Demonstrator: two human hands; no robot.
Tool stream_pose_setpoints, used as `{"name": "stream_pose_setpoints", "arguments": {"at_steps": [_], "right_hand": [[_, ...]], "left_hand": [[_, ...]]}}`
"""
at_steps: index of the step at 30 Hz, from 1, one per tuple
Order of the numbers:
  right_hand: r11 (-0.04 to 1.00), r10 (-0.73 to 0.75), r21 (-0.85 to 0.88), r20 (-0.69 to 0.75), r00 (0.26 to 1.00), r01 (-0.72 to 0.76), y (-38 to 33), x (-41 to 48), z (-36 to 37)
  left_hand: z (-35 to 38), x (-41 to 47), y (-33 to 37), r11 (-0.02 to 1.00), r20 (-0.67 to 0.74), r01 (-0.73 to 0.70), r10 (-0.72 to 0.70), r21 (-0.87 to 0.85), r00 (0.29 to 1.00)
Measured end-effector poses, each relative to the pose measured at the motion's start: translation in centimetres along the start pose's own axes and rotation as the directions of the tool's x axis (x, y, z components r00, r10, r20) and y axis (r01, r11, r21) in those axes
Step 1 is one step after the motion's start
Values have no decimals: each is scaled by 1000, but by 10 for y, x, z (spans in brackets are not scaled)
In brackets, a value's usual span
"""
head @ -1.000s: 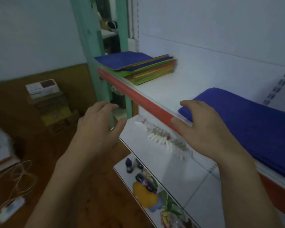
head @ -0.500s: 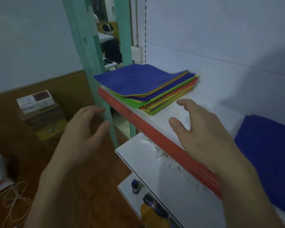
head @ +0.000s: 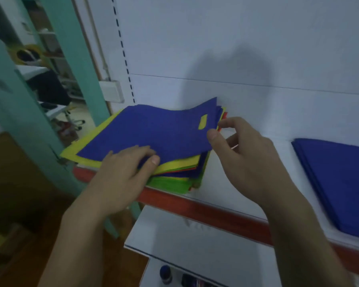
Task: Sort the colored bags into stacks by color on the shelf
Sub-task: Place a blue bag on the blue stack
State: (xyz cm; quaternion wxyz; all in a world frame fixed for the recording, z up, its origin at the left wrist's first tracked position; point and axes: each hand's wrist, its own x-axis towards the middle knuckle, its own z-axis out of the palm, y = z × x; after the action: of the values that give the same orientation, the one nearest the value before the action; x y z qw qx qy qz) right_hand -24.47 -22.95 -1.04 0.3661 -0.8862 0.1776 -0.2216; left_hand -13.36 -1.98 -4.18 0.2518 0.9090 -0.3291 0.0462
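A teal post stands at the left, and just beside it a white box is fixed to the wall next to a vertical row of dark slots. Beyond the post, a chair on a wheeled base shows in another room. Lower down, a small dark-blue bottle stands below a white board, above the brown wooden floor.

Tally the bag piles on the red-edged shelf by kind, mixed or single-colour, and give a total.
Mixed-colour pile: 1 (the right hand pinches its top blue bag)
All-blue stack: 1
Total: 2 piles; the single bags in each are too tightly layered to count.
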Motion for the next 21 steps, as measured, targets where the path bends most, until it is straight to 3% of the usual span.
{"name": "stream_pose_setpoints", "arguments": {"at_steps": [3, 6, 8, 10, 12, 14, 18, 21], "right_hand": [[998, 49, -43, -62, 997, -52, -7, -2, 8], [995, 74, -53, -95, 993, -80, -9, -3, 14], [994, 94, -37, -130, 987, -100, -9, -3, 16], [993, 111, -14, -156, 982, -114, -11, -3, 17], [993, 113, 0, -160, 981, -115, -13, -2, 20], [992, 120, -6, -158, 980, -123, -14, -1, 22], [993, 119, 6, -172, 978, -120, -13, 2, 25], [995, 101, 10, -206, 973, -101, -14, 4, 26]], "left_hand": [[5, 9, 2, 980, 26, -162, 166, -118, 986], [-2, 9, -8, 953, 53, -217, 233, -211, 971], [-11, 9, -28, 968, -19, -187, 186, -170, 982], [-21, 14, -52, 997, -66, -79, 78, -18, 995], [-27, 20, -73, 994, 27, 61, -64, 89, 998], [-26, 23, -78, 989, 121, 68, -84, 133, 989], [-23, 24, -61, 996, 140, -16, 28, -91, 990], [-24, 28, -58, 990, 83, -37, 48, -133, 995]]}}
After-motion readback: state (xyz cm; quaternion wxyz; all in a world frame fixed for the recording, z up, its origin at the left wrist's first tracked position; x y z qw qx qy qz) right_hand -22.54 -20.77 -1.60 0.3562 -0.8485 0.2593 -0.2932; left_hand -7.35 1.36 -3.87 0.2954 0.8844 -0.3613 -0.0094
